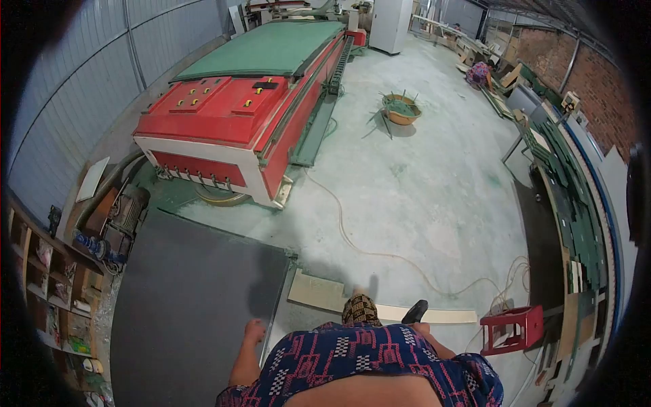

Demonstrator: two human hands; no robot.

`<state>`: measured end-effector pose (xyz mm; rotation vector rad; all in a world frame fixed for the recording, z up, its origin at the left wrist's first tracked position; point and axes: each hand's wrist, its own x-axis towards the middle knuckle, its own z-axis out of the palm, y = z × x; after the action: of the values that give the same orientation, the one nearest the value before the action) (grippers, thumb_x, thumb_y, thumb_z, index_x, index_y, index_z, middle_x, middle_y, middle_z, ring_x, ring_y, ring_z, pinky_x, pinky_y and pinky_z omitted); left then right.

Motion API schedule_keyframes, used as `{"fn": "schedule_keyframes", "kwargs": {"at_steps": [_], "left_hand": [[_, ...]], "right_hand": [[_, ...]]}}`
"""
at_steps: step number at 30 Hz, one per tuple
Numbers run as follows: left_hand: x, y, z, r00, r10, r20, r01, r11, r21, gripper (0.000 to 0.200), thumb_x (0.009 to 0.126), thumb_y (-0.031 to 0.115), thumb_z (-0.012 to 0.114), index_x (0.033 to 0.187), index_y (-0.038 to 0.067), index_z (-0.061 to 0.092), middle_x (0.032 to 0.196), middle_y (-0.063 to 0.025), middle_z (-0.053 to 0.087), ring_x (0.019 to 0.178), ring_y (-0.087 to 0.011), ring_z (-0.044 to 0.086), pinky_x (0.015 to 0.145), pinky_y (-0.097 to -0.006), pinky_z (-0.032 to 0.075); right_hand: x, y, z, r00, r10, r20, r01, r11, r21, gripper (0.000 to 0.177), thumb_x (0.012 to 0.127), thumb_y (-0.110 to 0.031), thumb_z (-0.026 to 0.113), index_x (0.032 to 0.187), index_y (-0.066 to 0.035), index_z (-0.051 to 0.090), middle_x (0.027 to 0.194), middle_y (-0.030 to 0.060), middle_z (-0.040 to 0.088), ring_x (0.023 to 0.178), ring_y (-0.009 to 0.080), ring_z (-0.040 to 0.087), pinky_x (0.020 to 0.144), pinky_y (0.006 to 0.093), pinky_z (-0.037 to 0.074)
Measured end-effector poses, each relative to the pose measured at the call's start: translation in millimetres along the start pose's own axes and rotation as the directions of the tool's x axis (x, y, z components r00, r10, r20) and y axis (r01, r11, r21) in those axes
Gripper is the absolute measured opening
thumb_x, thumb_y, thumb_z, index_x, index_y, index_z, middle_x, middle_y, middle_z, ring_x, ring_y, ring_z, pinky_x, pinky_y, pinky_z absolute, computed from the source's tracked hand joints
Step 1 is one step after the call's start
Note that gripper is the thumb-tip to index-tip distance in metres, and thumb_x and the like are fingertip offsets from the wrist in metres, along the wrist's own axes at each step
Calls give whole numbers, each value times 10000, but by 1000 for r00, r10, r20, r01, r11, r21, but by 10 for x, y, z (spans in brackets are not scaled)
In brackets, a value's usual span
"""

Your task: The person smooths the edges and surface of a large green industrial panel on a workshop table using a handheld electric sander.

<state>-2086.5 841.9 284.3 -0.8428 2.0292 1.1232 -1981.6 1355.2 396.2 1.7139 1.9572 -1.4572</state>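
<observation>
My left hand [255, 331] hangs low at my left side, its fingers curled in with nothing showing in them. It is over the right edge of a large dark grey sheet [196, 292]. At my right side, my right hand [422, 328] is partly hidden by my patterned shirt. Just beyond its fingers a dark, elongated object [415, 312] overlaps it in this view; I cannot tell whether the hand holds it. Pale flat strips [427, 314] and a wider beige board [316, 290] lie on the floor before my patterned trouser leg [360, 310].
A red machine with a green top [264, 51] stands ahead on the left. A basin [401, 110] sits on the floor further off. A hose [346, 234] snakes toward a red stool [512, 330]. Green strips [573, 193] are stacked along the right. A person [479, 74] crouches far right.
</observation>
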Motion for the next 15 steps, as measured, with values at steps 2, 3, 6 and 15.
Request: {"fn": "schedule_keyframes", "kwargs": {"at_steps": [2,3,6,15], "left_hand": [[230,-271,194,1000,19,0,-19,995,93,454,695,41,621,1138,92,532,900,-117,609,702,-210,587,550,-346,493],[460,-522,322,1000,-5,6,5,999,33,434,700,54,627,1125,83,548,892,-118,612,707,-215,589,568,-346,497],[748,-761,519,996,-81,25,83,994,-66,414,705,69,629,1114,67,563,898,-123,613,730,-225,590,603,-348,499],[1328,1090,985,999,54,-2,-54,998,13,414,708,79,609,1117,36,561,962,-142,604,813,-248,592,678,-356,489]], "right_hand": [[152,-185,40,999,47,-24,-47,999,-7,235,578,-26,740,722,65,578,626,106,544,498,199,513,433,344,387],[298,-253,64,999,45,-24,-45,999,-25,240,579,-25,740,729,65,577,631,109,547,497,200,512,435,351,391],[784,-542,165,998,46,-46,-48,998,-43,255,586,-23,741,752,69,571,638,115,551,496,205,511,444,372,403],[1798,-2147,407,981,-56,188,57,998,-2,175,658,-2,687,728,48,534,573,78,479,450,192,448,402,377,337]]}}
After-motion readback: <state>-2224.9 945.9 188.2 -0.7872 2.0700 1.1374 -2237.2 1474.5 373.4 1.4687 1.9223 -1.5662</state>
